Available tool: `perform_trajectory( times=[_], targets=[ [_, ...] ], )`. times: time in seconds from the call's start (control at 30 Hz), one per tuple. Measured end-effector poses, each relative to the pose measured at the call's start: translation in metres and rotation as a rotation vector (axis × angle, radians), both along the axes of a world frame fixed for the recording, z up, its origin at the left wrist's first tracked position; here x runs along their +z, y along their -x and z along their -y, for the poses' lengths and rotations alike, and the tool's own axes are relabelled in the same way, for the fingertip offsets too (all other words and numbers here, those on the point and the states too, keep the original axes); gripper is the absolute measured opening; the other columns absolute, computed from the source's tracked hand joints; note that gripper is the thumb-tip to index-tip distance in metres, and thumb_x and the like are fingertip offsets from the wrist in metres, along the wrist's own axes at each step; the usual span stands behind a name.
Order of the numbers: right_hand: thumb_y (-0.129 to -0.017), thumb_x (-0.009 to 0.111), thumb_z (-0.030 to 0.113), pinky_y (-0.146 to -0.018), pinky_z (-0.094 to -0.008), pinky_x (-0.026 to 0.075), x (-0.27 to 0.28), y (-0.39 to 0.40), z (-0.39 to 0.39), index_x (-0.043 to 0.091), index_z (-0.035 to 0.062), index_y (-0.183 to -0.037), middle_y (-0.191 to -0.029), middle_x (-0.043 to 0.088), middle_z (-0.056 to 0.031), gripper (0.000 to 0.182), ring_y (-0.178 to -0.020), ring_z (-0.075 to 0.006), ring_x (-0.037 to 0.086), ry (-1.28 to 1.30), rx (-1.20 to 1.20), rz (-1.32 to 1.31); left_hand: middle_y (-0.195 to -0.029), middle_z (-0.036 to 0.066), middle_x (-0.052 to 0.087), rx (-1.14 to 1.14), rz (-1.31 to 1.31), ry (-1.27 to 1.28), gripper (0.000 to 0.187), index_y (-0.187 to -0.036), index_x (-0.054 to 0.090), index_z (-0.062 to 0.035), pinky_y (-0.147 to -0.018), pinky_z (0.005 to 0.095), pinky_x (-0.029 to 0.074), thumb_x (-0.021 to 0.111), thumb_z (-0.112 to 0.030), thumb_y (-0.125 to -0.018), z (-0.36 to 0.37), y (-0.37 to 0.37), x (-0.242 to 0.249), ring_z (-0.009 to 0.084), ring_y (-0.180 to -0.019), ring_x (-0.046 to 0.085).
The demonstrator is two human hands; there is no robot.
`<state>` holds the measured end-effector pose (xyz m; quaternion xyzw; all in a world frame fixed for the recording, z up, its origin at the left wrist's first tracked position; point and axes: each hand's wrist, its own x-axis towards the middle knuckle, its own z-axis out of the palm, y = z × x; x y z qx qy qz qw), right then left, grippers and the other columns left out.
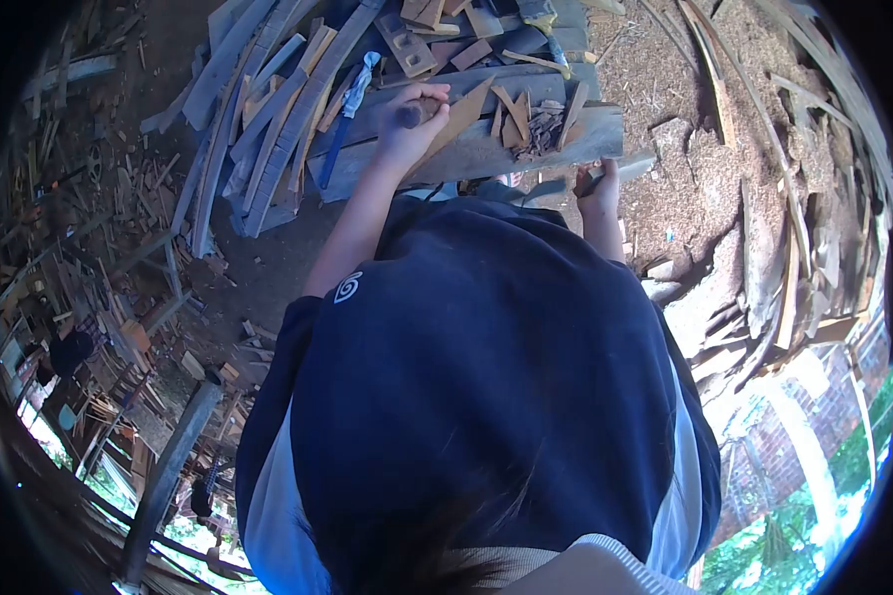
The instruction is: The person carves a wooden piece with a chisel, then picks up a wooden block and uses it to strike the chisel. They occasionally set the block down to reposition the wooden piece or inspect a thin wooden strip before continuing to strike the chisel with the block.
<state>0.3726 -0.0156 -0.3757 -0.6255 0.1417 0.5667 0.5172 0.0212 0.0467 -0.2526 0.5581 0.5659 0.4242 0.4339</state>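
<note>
My left hand [419,117] is closed round a dark brown wooden piece with a blunt round end [408,116]; its full shape is hidden. Just behind that hand, a tapered light-brown board [458,123] slants over a grey wooden plank [566,134]. On the right, my right hand [599,186] has its fingers wrapped round a flat, grey, blade-like piece [635,166], which sticks out past the plank's end. I cannot make out its exact kind. Dark chips [544,129] and small offcuts lie on the plank between my hands.
A blue-handled tool with a pale wrapped top [360,84] leans left of my left hand. Long curved timbers [293,119] are stacked at left. Brown wood blocks [407,48] lie ahead. Wood shavings [655,69] cover the ground at right, beside long boards [789,288].
</note>
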Motion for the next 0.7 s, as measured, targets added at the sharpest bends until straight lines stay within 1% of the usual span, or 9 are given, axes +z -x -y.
perform_trajectory(
  times=[0.13, 0.2, 0.23, 0.3, 0.33, 0.4, 0.53, 0.63, 0.7],
  targets=[
    [-0.081, 0.070, 0.027, -0.061, -0.0342, 0.054, -0.009, -0.010, 0.010, 0.048, 0.0097, -0.106, -0.082, 0.055, -0.0087, 0.038, -0.069, -0.0241, 0.061, 0.062, -0.043, -0.019, -0.112, 0.010, 0.070, -0.007, 0.050, 0.033, 0.014, -0.090, 0.062, -0.0056, -0.093, 0.0310, 0.049, 0.070, 0.003, -0.082, 0.000, -0.004, 0.006, 0.0179, -0.105, 0.065],
    [-0.082, 0.069, 0.031, -0.073, -0.0372, 0.057, -0.015, -0.015, 0.012, 0.046, 0.0060, -0.118, -0.093, 0.054, -0.0121, 0.050, -0.082, -0.0272, 0.061, 0.063, 0.014, -0.099, -0.112, 0.010, 0.070, -0.029, 0.073, 0.080, 0.013, -0.089, 0.062, -0.0055, -0.093, 0.0311, 0.049, 0.070, 0.003, -0.082, 0.001, -0.005, 0.012, 0.0181, -0.106, 0.065],
    [-0.082, 0.069, 0.031, -0.073, -0.0372, 0.057, -0.012, -0.014, 0.011, 0.046, 0.0060, -0.118, -0.093, 0.054, -0.0121, 0.050, -0.082, -0.0272, 0.061, 0.065, 0.010, -0.097, -0.112, 0.010, 0.070, -0.044, 0.094, 0.114, 0.013, -0.088, 0.062, -0.0054, -0.093, 0.0312, 0.049, 0.070, 0.003, -0.082, -0.001, -0.007, 0.014, 0.0184, -0.107, 0.064],
    [-0.082, 0.069, 0.035, -0.093, -0.0462, 0.054, -0.003, -0.009, 0.005, 0.042, 0.0077, -0.130, -0.121, 0.048, -0.0231, 0.061, -0.114, -0.0366, 0.056, 0.126, -0.149, -0.111, -0.112, 0.010, 0.070, -0.070, 0.063, 0.099, 0.013, -0.087, 0.062, -0.0053, -0.093, 0.0311, 0.049, 0.070, 0.003, -0.082, -0.002, -0.008, 0.015, 0.0182, -0.106, 0.064],
    [-0.082, 0.069, 0.035, -0.093, -0.0462, 0.054, -0.004, -0.010, 0.002, 0.042, 0.0077, -0.130, -0.121, 0.048, -0.0231, 0.061, -0.114, -0.0366, 0.056, 0.128, -0.150, -0.113, -0.112, 0.010, 0.070, -0.092, 0.030, 0.084, 0.013, -0.087, 0.062, -0.0052, -0.093, 0.0309, 0.049, 0.070, 0.003, -0.082, -0.002, -0.009, 0.015, 0.0180, -0.106, 0.064],
    [-0.085, 0.062, 0.037, -0.105, -0.0512, 0.046, -0.006, -0.012, -0.007, 0.034, 0.0093, -0.139, -0.131, 0.039, -0.0260, 0.067, -0.125, -0.0407, 0.046, 0.017, -0.293, -0.328, -0.112, 0.010, 0.070, -0.104, -0.003, 0.089, 0.012, -0.086, 0.062, -0.0051, -0.093, 0.0310, 0.048, 0.070, 0.002, -0.082, -0.002, -0.011, 0.015, 0.0179, -0.105, 0.065],
    [-0.088, 0.056, 0.039, -0.105, -0.0515, 0.045, -0.012, -0.009, -0.014, 0.033, 0.0086, -0.141, -0.134, 0.039, -0.0248, 0.066, -0.123, -0.0413, 0.047, -0.006, -0.196, -0.258, -0.112, 0.009, 0.070, -0.100, -0.004, 0.132, 0.011, -0.086, 0.062, -0.0049, -0.094, 0.0311, 0.048, 0.070, 0.002, -0.082, -0.002, -0.016, 0.015, 0.0173, -0.106, 0.065],
    [-0.086, 0.058, 0.040, -0.103, -0.0446, 0.044, -0.036, -0.013, -0.013, 0.031, 0.0093, -0.144, -0.133, 0.042, -0.0220, 0.071, -0.121, -0.0358, 0.050, 0.060, -0.142, -0.191, -0.111, 0.010, 0.071, -0.099, 0.006, 0.138, 0.011, -0.086, 0.062, -0.0049, -0.094, 0.0309, 0.048, 0.070, 0.001, -0.081, -0.002, -0.019, 0.014, 0.0174, -0.106, 0.065],
    [-0.088, 0.054, 0.042, -0.099, -0.0437, 0.044, -0.048, -0.016, -0.017, 0.038, 0.0146, -0.141, -0.130, 0.049, -0.0162, 0.062, -0.122, -0.0299, 0.050, 0.103, 0.081, -0.087, -0.109, 0.010, 0.071, -0.099, -0.015, 0.118, 0.011, -0.086, 0.062, -0.0045, -0.092, 0.0318, 0.050, 0.069, 0.001, -0.081, -0.002, -0.022, 0.013, 0.0188, -0.105, 0.066]
  ],
)
